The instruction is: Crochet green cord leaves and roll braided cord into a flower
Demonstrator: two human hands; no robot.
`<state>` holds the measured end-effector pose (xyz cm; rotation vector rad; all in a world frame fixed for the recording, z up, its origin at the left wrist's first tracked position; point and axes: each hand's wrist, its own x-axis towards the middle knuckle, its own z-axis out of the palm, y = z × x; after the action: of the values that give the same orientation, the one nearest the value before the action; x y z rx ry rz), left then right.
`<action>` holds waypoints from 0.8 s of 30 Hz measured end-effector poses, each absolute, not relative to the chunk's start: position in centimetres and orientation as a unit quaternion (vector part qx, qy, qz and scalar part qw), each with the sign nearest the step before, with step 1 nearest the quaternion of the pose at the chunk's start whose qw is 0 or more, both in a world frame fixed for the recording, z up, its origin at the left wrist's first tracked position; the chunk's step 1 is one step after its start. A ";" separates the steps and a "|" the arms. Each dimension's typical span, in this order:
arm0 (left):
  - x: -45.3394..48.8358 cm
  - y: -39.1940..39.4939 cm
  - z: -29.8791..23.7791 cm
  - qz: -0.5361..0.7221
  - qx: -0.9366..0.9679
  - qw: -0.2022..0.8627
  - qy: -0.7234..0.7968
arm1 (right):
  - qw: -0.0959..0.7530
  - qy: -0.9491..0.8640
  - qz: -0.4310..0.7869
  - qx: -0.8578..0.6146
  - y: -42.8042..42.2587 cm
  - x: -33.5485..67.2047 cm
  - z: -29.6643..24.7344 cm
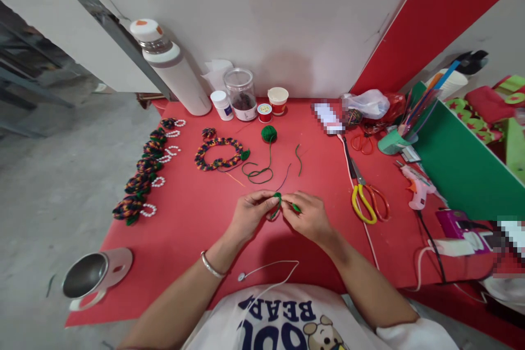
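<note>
My left hand [254, 210] pinches a small piece of green yarn work [278, 197] over the front middle of the table. Right beside it, my right hand [308, 217] is closed with its fingertips at the same yarn. A green bit [296, 208] shows between the right fingers; whether it is yarn or a tool handle, I cannot tell. Yarn strands hang under the fingertips. Beyond the hands lies a green yarn ball [269, 133] with a loose, looping tail. To its left is a multicoloured crocheted ring [219, 167] with a green tip.
Several multicoloured yarn pieces with bead loops [139, 183] line the left side, above a steel mug [92, 276]. A tall bottle [176, 74], jar [241, 95] and paper cup [278, 99] stand behind. Scissors [363, 202], a glue gun [418, 188] and cables lie right.
</note>
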<state>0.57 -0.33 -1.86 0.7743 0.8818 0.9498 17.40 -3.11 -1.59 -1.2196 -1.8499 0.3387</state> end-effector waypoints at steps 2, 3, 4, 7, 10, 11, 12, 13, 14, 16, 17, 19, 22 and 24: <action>0.5 -0.3 -1.7 0.426 0.377 0.713 0.410 | 0.428 -0.747 0.145 -0.488 -3.2 17.4 -1.6; 0.5 -0.3 -1.5 0.427 0.392 0.703 0.413 | 0.429 -0.744 0.157 -0.488 -3.2 17.4 -1.4; 0.4 -0.3 -1.3 0.429 0.406 0.692 0.414 | 0.430 -0.739 0.178 -0.487 -3.2 17.4 -1.2; 0.3 -0.3 -1.0 0.439 0.443 0.661 0.417 | 0.419 -0.712 0.285 -0.486 -3.2 17.4 -0.2; 0.3 -0.3 -1.1 0.438 0.429 0.673 0.413 | 0.407 -0.683 0.357 -0.491 -3.2 17.9 0.7; 0.3 -0.2 -1.2 0.438 0.410 0.689 0.406 | 0.409 -0.677 0.366 -0.489 -3.3 18.1 0.8; 0.2 -0.2 -1.3 0.437 0.389 0.706 0.398 | 0.414 -0.674 0.373 -0.486 -3.3 18.3 0.9; 0.2 -0.2 -1.4 0.435 0.371 0.721 0.392 | 0.417 -0.672 0.378 -0.482 -3.3 18.6 0.9; 0.2 -0.1 -1.4 0.431 0.356 0.733 0.388 | 0.418 -0.671 0.379 -0.482 -3.2 18.8 0.8; 0.2 0.0 -1.2 0.421 0.338 0.747 0.387 | 0.413 -0.665 0.369 -0.501 -3.1 19.0 0.6; 0.1 0.1 -1.1 0.418 0.332 0.752 0.388 | 0.410 -0.657 0.365 -0.516 -2.9 19.0 0.5; 0.1 0.3 -0.6 0.415 0.324 0.757 0.387 | 0.415 -0.632 0.383 -0.531 -2.6 18.9 0.4; -0.1 0.6 -0.1 0.416 0.314 0.763 0.381 | 0.449 -0.556 0.496 -0.494 -2.4 18.9 0.3; -0.2 0.7 0.1 0.415 0.308 0.772 0.371 | 0.467 -0.488 0.601 -0.426 -2.4 19.1 0.3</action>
<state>-0.22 0.68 0.13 0.6669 0.8052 0.8993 19.10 -2.41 0.32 -1.0452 -1.1980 1.4752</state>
